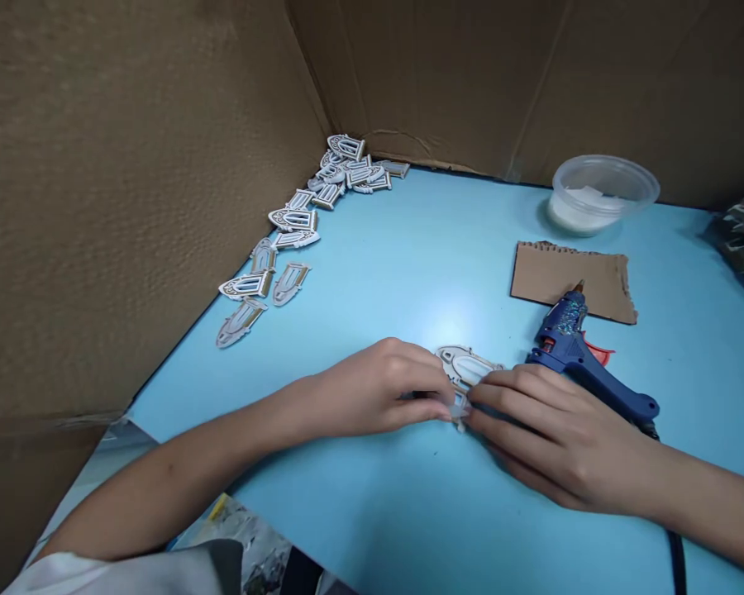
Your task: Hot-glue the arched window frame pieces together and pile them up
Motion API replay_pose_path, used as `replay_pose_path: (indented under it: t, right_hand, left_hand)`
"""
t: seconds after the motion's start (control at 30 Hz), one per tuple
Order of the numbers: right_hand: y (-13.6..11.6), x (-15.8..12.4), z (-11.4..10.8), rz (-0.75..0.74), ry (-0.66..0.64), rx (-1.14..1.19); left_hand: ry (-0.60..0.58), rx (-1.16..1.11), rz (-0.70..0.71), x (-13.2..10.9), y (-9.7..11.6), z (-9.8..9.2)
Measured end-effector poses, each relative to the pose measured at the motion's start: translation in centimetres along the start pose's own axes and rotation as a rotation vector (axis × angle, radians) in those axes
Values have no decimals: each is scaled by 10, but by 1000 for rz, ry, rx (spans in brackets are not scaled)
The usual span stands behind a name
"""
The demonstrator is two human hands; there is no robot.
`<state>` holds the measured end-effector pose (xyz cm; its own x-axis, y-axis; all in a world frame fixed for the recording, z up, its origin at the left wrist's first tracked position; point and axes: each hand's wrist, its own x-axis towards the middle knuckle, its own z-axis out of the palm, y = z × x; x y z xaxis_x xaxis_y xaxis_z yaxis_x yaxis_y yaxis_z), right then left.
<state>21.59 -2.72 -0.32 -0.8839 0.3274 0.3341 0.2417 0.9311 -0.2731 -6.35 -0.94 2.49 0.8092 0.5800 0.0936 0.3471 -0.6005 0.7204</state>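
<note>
— Two bare hands meet in the middle of that blue work surface (409,248), see? The left hand (372,392) is curled almost closed, its fingertips pinched on a small pale piece (459,408).

— And the right hand (551,434)?

— Nearly flat, fingers laid together, reaching in to the same spot and pressed up against an arched cutout (468,366) with a white centre. Whether it has hold of the cutout or is only steadying it, I can't tell from here (the fingers hide the join).

— How would you keep something that small steady?

— Fingertips close to the edge, wrists low, forearms resting on the surface, and no harder a squeeze than the piece needs. I'd also mind the blue hot glue gun (586,355) lying on its side just beyond the right hand, its nozzle aimed at a torn cardboard scrap (570,281).

— What about the rest?

— More arched cutouts (291,219) trail in a loose line along the cardboard wall (130,207), and a clear plastic tub (601,194) with something white inside sits at the far edge
</note>
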Motion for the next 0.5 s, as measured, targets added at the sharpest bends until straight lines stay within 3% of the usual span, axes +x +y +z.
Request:
replay_pose_path:
  t: [0.2,0.5]
  right_hand:
    - [1,-3,0,25,-3,-10]
    - [1,-3,5,16,43,4]
  left_hand:
    - [112,138,20,0,1,3]
    - [104,254,120,0,-10,7]
